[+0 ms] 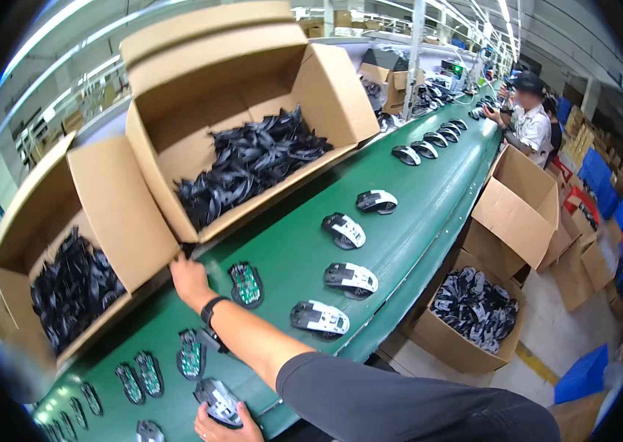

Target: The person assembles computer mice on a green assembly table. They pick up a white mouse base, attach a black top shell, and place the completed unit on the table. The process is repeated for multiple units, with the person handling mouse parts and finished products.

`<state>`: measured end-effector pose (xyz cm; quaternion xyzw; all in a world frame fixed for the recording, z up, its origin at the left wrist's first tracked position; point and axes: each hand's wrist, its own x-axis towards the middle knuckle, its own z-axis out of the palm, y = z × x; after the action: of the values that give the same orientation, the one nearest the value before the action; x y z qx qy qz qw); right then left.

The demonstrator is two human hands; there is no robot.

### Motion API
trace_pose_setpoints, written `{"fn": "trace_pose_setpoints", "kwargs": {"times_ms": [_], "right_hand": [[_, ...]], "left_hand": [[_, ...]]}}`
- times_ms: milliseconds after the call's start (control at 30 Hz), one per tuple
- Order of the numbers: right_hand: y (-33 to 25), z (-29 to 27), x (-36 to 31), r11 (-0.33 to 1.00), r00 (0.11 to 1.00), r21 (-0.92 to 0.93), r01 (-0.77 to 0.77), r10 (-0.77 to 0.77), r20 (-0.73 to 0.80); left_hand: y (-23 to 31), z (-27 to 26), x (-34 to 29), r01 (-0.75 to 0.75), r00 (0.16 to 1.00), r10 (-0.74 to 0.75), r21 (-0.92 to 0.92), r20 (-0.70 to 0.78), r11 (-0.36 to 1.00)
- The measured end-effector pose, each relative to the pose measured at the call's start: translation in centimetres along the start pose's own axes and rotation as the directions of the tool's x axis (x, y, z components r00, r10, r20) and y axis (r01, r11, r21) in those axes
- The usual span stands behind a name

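At the lower edge, my left hand [229,429] has its thumb and fingers around the sides of a partly assembled computer mouse [218,401], grey and black, on the green belt. My right arm reaches across the belt, a black band on its wrist. My right hand [190,280] is at the bottom corner between two cardboard boxes, fingers curled; the fingertips are partly hidden. Behind it, the large cardboard box [333,92] holds a heap of black curved plastic parts [260,162]. Beside my right wrist lies a mouse base with a green circuit board [246,285].
Several white-and-black mice [320,318] and open mouse bases [148,372] line the green conveyor belt [289,247]. A second box [116,206] of black parts stands left. On the floor, a box [459,353] holds grey and black parts. Another person [532,121] works farther up the belt.
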<state>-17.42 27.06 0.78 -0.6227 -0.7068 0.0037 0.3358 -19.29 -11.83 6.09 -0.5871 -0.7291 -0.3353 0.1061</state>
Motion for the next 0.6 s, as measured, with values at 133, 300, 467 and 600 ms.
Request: {"fn": "trace_pose_setpoints", "kwargs": {"times_ms": [133,300,467,600], "right_hand": [[-0.1,0.2,0.5,0.994,0.995,-0.075,0.077,-0.072,0.071],[-0.2,-0.4,0.5,0.992,0.991,-0.084,0.095,-0.086,0.105],[-0.5,-1.0,2.7,0.97,0.934,-0.19,-0.152,0.204,0.294],[-2.6,1.8,2.0,0.988,0.94,-0.136,-0.075,0.115,0.321]], "left_hand": [[1.1,-0.3,-0.2,0.02,0.999,-0.02,0.01,0.037,1.0],[1.5,0.5,-0.3,0.015,0.998,-0.018,0.042,0.062,0.999],[1.7,0.6,-0.6,0.041,0.993,-0.043,0.022,0.108,0.999],[1.0,0.3,-1.2,0.056,0.989,-0.063,0.058,0.135,0.997]]}}
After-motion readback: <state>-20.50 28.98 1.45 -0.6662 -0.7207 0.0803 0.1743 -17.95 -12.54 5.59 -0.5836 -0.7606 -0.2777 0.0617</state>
